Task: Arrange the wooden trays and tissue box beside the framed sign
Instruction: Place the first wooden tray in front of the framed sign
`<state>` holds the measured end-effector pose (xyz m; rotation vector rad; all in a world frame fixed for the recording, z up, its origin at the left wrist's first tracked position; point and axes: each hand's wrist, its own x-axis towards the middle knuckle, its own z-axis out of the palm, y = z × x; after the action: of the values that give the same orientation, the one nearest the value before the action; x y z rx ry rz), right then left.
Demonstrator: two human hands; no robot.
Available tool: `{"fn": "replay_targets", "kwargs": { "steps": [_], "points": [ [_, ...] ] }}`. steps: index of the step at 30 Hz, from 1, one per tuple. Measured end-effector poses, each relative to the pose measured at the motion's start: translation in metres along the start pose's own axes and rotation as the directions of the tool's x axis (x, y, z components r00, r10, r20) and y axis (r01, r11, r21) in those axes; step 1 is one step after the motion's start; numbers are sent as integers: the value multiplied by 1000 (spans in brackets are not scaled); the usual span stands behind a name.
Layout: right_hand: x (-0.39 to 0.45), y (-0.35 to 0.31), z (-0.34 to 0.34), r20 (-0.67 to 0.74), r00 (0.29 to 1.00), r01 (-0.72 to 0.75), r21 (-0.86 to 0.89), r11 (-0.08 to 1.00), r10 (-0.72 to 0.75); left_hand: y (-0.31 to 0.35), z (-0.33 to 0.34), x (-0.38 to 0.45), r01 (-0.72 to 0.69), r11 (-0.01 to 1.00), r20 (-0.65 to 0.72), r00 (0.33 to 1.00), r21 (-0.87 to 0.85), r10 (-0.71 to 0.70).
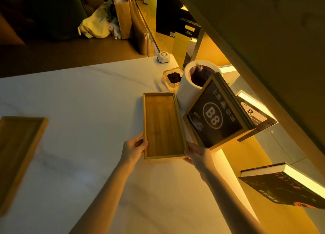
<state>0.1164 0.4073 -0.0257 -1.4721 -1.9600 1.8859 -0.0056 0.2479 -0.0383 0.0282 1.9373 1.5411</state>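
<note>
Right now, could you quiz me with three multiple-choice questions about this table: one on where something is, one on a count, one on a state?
1. The held wooden tray lies where?
A. left of the framed sign
B. behind the white bin
C. on the book

2. Wooden trays in view?
A. one
B. two
C. four

3. The held tray is:
A. stacked full
B. empty
C. upside down

Answers: 1 A, it sits beside the sign's left edge. 2 B, a second tray lies far left. 3 B, left hand and right hand grip its near corners; its bare floor shows.
</note>
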Motion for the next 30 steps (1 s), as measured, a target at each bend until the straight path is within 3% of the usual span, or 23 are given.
{"fn": "replay_targets", "kwargs": {
  "steps": [4,6,8,12,19,22,24,26,28,30],
  "points": [
    [5,13,3,-46,979,176,-320,931,-201,-8,6,3,-38,994,-12,999,99,40],
    [7,20,6,-76,966,192,-422,886,-246,-13,10,6,-59,976,-44,997,210,70],
    [8,25,11,-114,954,195,-466,863,-277,-17,13,11,-73,947,-86,991,314,105],
    [7,30,19,-151,928,214,-529,821,-340,-23,19,14,-78,928,-109,986,363,126],
    [7,35,19,-154,889,261,-605,752,-432,-30,24,11,-165,831,-39,975,531,219],
    [-4,40,20,-144,827,323,-670,669,-544,-37,20,-1,-277,666,20,930,693,366],
    [-15,51,24,-90,807,334,-746,576,-584,-47,16,-6,-329,421,112,879,845,463],
    [-27,62,31,24,821,357,-801,481,-571,-54,12,-10,-336,248,194,866,908,462],
    [-35,70,34,153,859,382,-827,412,-489,-58,7,-11,-327,192,229,886,925,404],
    [-34,77,33,224,889,392,-823,411,-400,-62,4,-11,-335,206,252,905,919,344]
  ]
}}
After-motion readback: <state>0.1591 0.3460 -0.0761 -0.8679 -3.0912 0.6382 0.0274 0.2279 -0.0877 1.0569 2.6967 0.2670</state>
